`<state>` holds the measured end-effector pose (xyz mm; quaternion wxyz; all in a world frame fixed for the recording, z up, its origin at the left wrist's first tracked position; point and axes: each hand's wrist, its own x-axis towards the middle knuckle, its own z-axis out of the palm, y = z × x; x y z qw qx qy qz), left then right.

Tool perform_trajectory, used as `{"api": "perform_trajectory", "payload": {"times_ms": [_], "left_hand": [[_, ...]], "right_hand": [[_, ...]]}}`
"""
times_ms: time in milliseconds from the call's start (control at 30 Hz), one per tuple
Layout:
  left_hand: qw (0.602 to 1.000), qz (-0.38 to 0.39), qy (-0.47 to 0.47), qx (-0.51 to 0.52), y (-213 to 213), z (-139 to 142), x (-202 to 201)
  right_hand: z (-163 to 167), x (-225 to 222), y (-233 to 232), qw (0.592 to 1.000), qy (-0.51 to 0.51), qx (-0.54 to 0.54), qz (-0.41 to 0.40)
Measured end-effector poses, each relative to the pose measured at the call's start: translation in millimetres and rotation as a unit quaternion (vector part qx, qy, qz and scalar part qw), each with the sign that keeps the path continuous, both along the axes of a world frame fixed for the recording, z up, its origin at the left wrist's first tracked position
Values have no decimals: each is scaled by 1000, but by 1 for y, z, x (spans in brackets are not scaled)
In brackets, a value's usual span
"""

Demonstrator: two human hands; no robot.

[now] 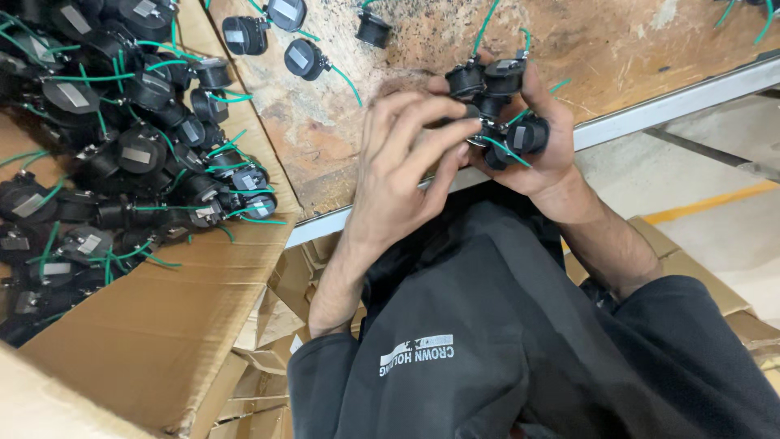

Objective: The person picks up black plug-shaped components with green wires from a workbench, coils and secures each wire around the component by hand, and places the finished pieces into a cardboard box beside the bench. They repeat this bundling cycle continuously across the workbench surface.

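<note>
1. Cardboard box (pixel 162 325), from 7 to 10 o'clock in the frame: open, flaps spread, stacked deep with round black parts (pixel 122 154) trailing green leads.
2. Surface (pixel 617 41), worn and stained board across 12 to 2 o'clock, with a pale metal edge (pixel 674 102) along its near side. A few loose parts (pixel 268 32) lie on it at 11 o'clock, just outside the box.
3. Floor (pixel 715 244), at 3 o'clock below the edge: grey, with a yellow line. More flattened cardboard lies at 4 and 6 o'clock.
4. Right hand (pixel 544 162), just right of centre at 1 o'clock: clenched around a bunch (pixel 500 106) of several of the black parts, thumb and fingers wrapped about them, held above the edge.
5. Left hand (pixel 402 162), at centre: fingers curled in from 9 o'clock, tips pinched against the bunch's near side, where a wire (pixel 505 152) crosses it.
6. The bunch sits between both hands, off the surface and well apart from the box. Its green leads stick out toward 12 and 3 o'clock.
7. Judged from the grip, the work in hand is gathering and settling parts into one handful, with the left hand seating a piece or its lead.
8. Any further move calls for a firm right-hand clench, since the round bodies could slip apart, and for keeping stray leads from snagging.
</note>
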<state>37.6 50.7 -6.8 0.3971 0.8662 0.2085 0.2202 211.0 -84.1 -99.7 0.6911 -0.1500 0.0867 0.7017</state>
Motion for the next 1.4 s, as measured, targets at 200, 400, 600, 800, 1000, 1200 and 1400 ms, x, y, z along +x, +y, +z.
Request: {"api": "perform_trajectory", "payload": {"times_ms": [200, 400, 600, 800, 1000, 1200, 1400], "left_hand": [[999, -31, 21, 25, 3, -1, -5], [999, -20, 25, 35, 0, -7, -6], [997, 56, -46, -24, -10, -20, -2], [860, 72, -211, -459, -13, -29, -13], [825, 37, -244, -508, -10, -36, -16], [831, 46, -239, -500, -10, -35, -17], [841, 66, -268, -466, -14, -39, -17]], "right_hand": [[14, -1, 10, 994, -105, 10, 38], [25, -3, 16, 991, -124, 13, 44], [22, -3, 14, 990, -136, 7, 42], [14, -3, 10, 993, -116, 3, 28], [13, -4, 9, 993, -111, 11, 27], [13, -4, 11, 994, -102, 20, 30], [4, -9, 10, 994, -92, 58, 15]]}}
